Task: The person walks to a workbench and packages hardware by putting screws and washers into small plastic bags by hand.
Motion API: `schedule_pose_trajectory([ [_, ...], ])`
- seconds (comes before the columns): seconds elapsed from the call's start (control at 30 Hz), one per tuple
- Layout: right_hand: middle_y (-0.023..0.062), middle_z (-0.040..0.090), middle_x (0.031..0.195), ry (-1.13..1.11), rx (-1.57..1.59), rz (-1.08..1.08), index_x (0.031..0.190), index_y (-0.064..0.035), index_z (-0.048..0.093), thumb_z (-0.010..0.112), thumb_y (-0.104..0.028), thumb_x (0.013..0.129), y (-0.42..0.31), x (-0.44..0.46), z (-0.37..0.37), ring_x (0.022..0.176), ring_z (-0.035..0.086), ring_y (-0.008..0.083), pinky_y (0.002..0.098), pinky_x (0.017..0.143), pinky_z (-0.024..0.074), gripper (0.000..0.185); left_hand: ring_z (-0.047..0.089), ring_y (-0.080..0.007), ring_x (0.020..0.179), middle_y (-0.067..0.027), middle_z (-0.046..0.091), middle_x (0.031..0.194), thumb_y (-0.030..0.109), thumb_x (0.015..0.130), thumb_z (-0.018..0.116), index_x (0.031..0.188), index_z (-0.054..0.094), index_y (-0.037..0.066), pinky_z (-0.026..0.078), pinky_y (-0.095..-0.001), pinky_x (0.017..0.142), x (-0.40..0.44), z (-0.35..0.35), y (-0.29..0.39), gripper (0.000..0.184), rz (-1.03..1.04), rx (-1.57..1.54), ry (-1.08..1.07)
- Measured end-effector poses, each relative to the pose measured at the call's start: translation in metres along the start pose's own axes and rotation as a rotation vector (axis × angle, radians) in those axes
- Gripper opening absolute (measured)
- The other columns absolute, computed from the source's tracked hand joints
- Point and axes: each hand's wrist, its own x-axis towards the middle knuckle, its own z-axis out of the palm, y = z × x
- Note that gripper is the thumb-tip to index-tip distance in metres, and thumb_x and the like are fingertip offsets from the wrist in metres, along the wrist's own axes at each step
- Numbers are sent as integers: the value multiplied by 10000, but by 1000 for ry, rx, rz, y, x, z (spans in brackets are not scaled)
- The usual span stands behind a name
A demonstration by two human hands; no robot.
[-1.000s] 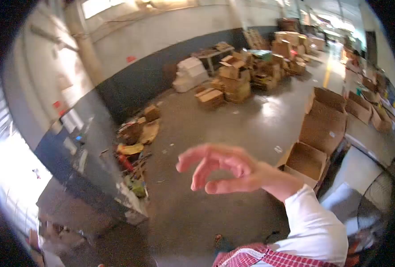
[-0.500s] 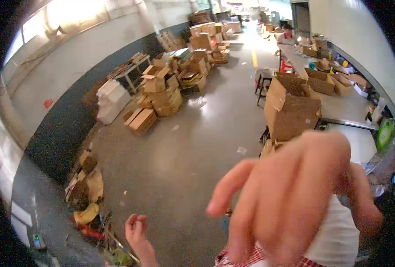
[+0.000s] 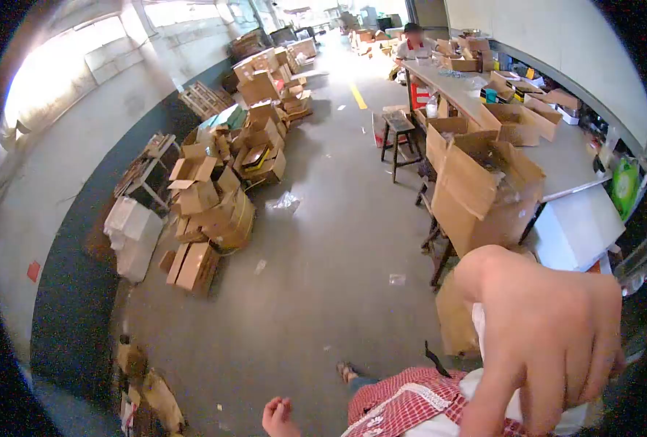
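Observation:
My right hand [image 3: 549, 320] is large and close at the lower right, its back toward me and its fingers hanging down slightly apart. I see nothing held in it; the fingertips are partly cut off or hidden. Behind and below it are a white garment and a red checked apron [image 3: 404, 397] with white lace trim. At the bottom edge, left of the apron, my left hand [image 3: 280, 417] shows with loosely curled fingers and nothing visible in them. A shoe [image 3: 346, 372] shows on the floor. A tall open carton [image 3: 476, 193] stands just beyond my right hand.
Stacked cartons [image 3: 218, 218] and a white wrapped bundle [image 3: 130, 237] line the left wall. Along the right runs a long workbench [image 3: 582, 156] with open boxes, a stool [image 3: 398, 138] beside it. A person [image 3: 415, 47] sits farther along. Clear plastic [image 3: 285, 202] lies on the grey floor.
The view has swung right and tilted, shifting the left-hand cartons leftward. My right hand has moved lower and to the right, uncovering the apron. My left hand sits lower in view.

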Motion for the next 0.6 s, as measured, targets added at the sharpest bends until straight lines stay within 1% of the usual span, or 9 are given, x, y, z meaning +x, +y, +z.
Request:
schedule_pose_trajectory([
  [0.1,112,486,559,-269,322,-65,637,-8,551,462,-210,957,37,-35,-61,633,541,294,746,902,399,389,646,-281,1009,-148,700,1049,130,900,646,1120,678,-7,491,-394,952,38,63,40,262,-125,19,101],
  [0.27,138,518,726,-515,224,118,870,18,569,514,-345,944,108,-103,-194,701,521,333,552,955,450,375,629,-264,1031,-142,687,1094,126,915,627,1140,670,4,489,-393,947,203,133,71,259,-256,177,72],
  [0.3,152,560,823,-449,187,212,954,8,580,572,-393,953,137,-121,-227,755,547,359,525,906,457,402,624,-260,1036,-142,683,1110,126,921,620,1146,669,10,489,-394,943,239,158,74,258,-286,253,76],
  [0.37,136,615,914,66,463,852,1059,6,612,682,-399,917,183,-174,-275,866,606,264,389,819,487,435,644,-248,951,-127,683,1072,110,918,605,1146,667,45,512,-393,868,342,169,4,245,-195,318,-148],
  [0.43,144,658,1023,830,-64,993,1237,-15,568,535,-353,1005,260,-237,-291,924,630,272,387,817,508,412,697,-227,788,-96,707,924,152,871,665,1057,684,48,563,-389,726,443,178,-83,214,-2,378,-377],
  [0.5,193,634,1140,513,-1208,1780,1305,-72,532,539,-422,962,328,-358,-268,1085,609,367,455,929,489,491,688,-288,900,-168,707,991,261,830,672,1050,687,4,538,-381,851,470,234,-73,339,-40,1175,-630],
  [0.53,183,621,1127,105,-1087,2089,1257,-62,574,568,-456,922,323,-384,-264,1110,593,364,469,955,477,518,692,-300,913,-166,716,1012,326,832,657,1056,706,38,535,-389,852,488,249,-94,368,-55,1296,-799],
  [0.57,208,638,1150,-314,-668,2140,1265,-45,590,595,-452,887,334,-455,-262,1105,607,360,488,956,472,556,696,-312,926,-165,725,1033,392,834,641,1063,724,73,532,-398,853,510,260,-131,401,-66,1412,-962],
  [0.6,212,667,1155,-205,-388,2163,1215,-33,642,616,-478,854,349,-535,-236,1102,621,341,465,964,470,574,702,-279,950,-162,735,991,434,854,618,1081,732,91,531,-383,837,526,270,-165,427,2,1546,-1183],
])
